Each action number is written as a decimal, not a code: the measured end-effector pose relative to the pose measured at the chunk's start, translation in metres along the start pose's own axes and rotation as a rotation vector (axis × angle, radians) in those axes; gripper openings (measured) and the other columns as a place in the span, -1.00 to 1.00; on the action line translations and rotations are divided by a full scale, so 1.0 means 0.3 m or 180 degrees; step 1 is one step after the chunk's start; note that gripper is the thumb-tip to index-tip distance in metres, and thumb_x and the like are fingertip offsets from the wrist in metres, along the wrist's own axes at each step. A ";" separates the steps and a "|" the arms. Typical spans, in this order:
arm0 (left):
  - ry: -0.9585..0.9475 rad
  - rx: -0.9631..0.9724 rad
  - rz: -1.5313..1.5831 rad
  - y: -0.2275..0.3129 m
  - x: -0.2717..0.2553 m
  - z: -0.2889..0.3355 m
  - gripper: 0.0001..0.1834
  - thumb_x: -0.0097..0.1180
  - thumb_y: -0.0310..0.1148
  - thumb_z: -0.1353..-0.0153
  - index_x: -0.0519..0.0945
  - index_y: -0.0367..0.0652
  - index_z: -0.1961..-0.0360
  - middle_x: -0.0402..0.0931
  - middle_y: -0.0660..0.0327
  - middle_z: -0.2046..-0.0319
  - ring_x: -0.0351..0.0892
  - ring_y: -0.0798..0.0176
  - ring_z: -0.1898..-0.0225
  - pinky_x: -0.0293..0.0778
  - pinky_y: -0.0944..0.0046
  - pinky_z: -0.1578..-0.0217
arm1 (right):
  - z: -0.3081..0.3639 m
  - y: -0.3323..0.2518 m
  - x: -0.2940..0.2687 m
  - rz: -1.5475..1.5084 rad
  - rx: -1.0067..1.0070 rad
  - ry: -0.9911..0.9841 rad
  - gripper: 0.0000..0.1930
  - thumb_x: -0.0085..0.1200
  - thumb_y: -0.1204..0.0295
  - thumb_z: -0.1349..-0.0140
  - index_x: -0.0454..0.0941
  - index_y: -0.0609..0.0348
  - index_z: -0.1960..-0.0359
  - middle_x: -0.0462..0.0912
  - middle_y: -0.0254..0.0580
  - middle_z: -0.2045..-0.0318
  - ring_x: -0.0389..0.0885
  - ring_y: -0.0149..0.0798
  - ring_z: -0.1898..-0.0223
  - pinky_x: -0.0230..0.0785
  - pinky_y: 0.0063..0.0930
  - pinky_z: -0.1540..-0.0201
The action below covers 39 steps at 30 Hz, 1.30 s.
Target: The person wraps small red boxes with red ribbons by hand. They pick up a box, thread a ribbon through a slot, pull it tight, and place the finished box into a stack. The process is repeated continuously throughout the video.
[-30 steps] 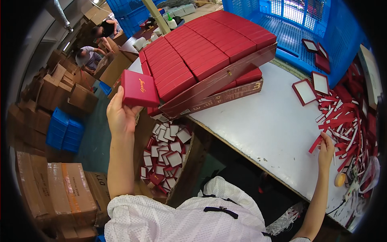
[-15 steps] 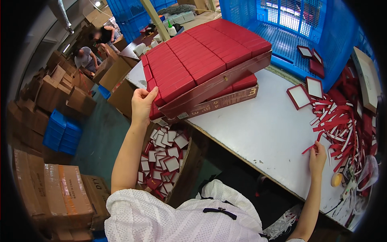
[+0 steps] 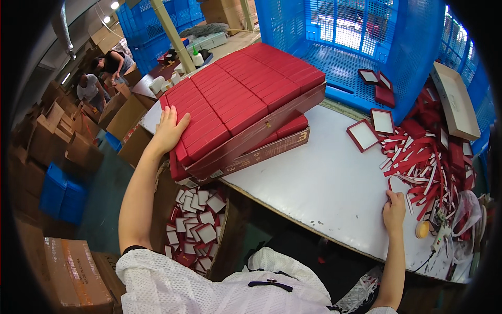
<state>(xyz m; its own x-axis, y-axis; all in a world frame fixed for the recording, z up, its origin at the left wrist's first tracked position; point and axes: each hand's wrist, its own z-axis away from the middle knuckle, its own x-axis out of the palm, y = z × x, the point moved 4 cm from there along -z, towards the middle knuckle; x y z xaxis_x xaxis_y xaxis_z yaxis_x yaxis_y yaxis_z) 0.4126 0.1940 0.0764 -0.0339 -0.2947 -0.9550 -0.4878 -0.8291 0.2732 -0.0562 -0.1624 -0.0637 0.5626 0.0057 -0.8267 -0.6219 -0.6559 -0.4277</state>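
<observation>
Rows of slim red boxes (image 3: 238,86) stand packed in a shallow carton tray (image 3: 266,125), tilted on top of a second carton (image 3: 272,153) that holds more red boxes. My left hand (image 3: 170,130) lies against the left end of the upper rows, fingers stretched out and thumb apart. At the table's right side, my right hand (image 3: 394,212) has its fingers pinched on a thin red strip (image 3: 389,184), partly hidden by them. Just beyond it is a tangled heap of red-and-white strips (image 3: 418,165).
Flat red-rimmed white pieces (image 3: 362,135) lie on the white table (image 3: 298,183). A blue crate (image 3: 327,65) stands behind. Below the table's left edge, an open carton holds many similar pieces (image 3: 196,225). Two people work among cartons at far left. A yellow round thing (image 3: 422,229) sits at right.
My left hand has gone from gripping the near left corner of the boxes to lying flat along their end. The right hand stays by the strips. The whole view has shifted.
</observation>
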 end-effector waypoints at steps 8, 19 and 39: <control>-0.0343 0.1597 -0.1001 0.424 0.022 0.191 -0.18 0.03 -0.06 0.06 -0.06 -0.09 -0.17 -0.21 -0.10 -0.17 -0.27 -0.06 -0.21 -0.28 -0.03 -0.13 | -0.013 -0.110 -0.040 0.0075 -0.0507 0.0180 -0.90 0.05 0.57 0.18 0.47 0.25 0.53 0.39 -0.12 0.43 0.36 -0.12 0.36 0.24 -0.36 0.33; -0.0883 0.1731 -0.0363 0.160 -0.100 0.138 -0.19 0.15 -0.33 0.16 0.01 -0.04 -0.15 -0.17 0.05 -0.18 -0.25 0.07 -0.22 -0.32 0.06 -0.16 | 0.034 -0.004 -0.071 0.0164 -0.0279 0.0616 -0.85 -0.03 0.61 0.16 0.45 0.26 0.45 0.39 -0.03 0.24 0.34 -0.06 0.20 0.20 -0.31 0.17; -0.0293 0.1344 -0.0623 0.623 0.234 -0.434 -0.29 -0.40 0.20 -0.04 -0.05 0.09 -0.18 -0.19 0.17 -0.20 -0.24 0.13 -0.23 -0.28 -0.09 -0.10 | 0.051 0.013 -0.064 0.0186 -0.0798 0.0077 -0.58 -0.05 0.54 0.26 0.39 0.18 0.21 0.41 -0.14 0.25 0.37 -0.13 0.22 0.16 -0.30 0.18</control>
<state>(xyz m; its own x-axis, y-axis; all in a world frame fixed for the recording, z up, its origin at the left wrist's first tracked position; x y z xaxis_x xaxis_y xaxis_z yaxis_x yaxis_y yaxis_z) 0.4326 -0.0434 0.0754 0.0262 -0.0930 -0.9953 -0.8041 -0.5935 0.0344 -0.0778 -0.1537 -0.0551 0.5444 -0.0537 -0.8371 -0.5010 -0.8212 -0.2732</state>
